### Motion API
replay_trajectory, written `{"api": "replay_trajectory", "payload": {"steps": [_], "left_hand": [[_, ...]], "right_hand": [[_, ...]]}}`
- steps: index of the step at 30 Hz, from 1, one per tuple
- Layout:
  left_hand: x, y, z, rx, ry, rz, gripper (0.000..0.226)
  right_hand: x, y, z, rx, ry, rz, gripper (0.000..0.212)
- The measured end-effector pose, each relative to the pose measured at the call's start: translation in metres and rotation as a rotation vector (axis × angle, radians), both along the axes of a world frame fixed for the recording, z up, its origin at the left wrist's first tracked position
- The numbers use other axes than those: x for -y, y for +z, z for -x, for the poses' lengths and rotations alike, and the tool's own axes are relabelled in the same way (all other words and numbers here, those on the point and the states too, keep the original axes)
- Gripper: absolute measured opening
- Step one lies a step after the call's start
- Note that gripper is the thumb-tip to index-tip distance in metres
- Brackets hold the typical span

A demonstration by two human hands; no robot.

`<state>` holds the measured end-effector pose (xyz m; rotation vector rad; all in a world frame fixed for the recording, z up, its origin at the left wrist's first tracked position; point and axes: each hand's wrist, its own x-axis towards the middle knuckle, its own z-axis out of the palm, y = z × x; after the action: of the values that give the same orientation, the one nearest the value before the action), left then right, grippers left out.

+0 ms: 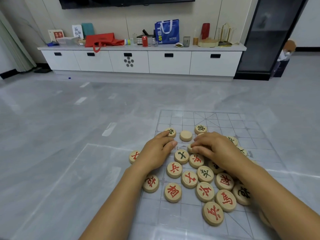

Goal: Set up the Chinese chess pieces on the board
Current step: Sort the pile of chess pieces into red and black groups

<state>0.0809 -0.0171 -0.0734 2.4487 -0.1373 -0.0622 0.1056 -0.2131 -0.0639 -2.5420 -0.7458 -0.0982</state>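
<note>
The clear board lies on the grey floor, with wooden pieces heaped loose across its middle. The left hand rests on the pile, grip slack, forefinger touching a black-marked piece. The right hand has its grip pinched round a half-hidden piece.

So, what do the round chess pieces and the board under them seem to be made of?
The chess pieces look like pale wood with a matte finish: tan faces, characters filled in red or dark paint. The board seems a thin clear plastic sheet: the grey floor shows through it.
</note>
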Motion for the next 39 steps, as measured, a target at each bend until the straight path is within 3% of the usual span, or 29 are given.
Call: {"api": "replay_trajectory", "payload": {"steps": [5,11,16,19,22,25,28,30,32,34,37,39], "left_hand": [[0.005,-0.005,-0.001,0.036,0.025,-0.044,0.039],[0.019,-0.006,-0.009,0.189,0.064,-0.087,0.038],[0.042,0.012,-0.051,0.086,-0.102,-0.527,0.032],[0.047,0.019,-0.067,0.057,-0.108,-0.642,0.032],[0.039,0.015,-0.059,0.222,-0.059,-0.506,0.028],[0.031,0.004,-0.039,0.359,-0.117,-0.527,0.025],[0.027,0.002,-0.020,0.300,-0.197,-0.512,0.028],[0.023,0.005,-0.008,0.247,-0.207,-0.374,0.030],[0.016,0.013,0.006,0.199,-0.080,-0.137,0.035],[0.005,0.016,0.021,0.207,0.125,-0.031,0.042],[-0.013,0.010,0.048,0.101,0.302,-0.171,0.064],[-0.019,0.005,0.064,-0.036,0.288,-0.261,0.086]], "right_hand": [[0.009,-0.007,0.013,0.069,-0.030,0.109,0.036],[0.033,-0.013,0.039,0.013,-0.082,0.032,0.071],[0.038,-0.015,0.043,-0.048,-0.029,0.156,0.116],[0.041,-0.013,0.038,-0.088,-0.055,0.105,0.093],[0.048,-0.005,0.038,-0.131,-0.122,-0.050,0.064],[0.065,0.004,0.035,-0.192,-0.209,-0.148,0.041],[0.085,0.006,0.036,-0.255,-0.293,-0.230,0.040],[0.097,0.005,0.038,-0.281,-0.354,-0.263,0.041],[0.107,0.003,0.042,-0.290,-0.406,-0.274,0.042],[0.117,0.002,0.047,-0.278,-0.434,-0.254,0.045],[0.133,0.000,0.060,-0.282,-0.447,-0.204,0.059],[0.141,0.000,0.071,-0.287,-0.440,-0.144,0.091]]}}
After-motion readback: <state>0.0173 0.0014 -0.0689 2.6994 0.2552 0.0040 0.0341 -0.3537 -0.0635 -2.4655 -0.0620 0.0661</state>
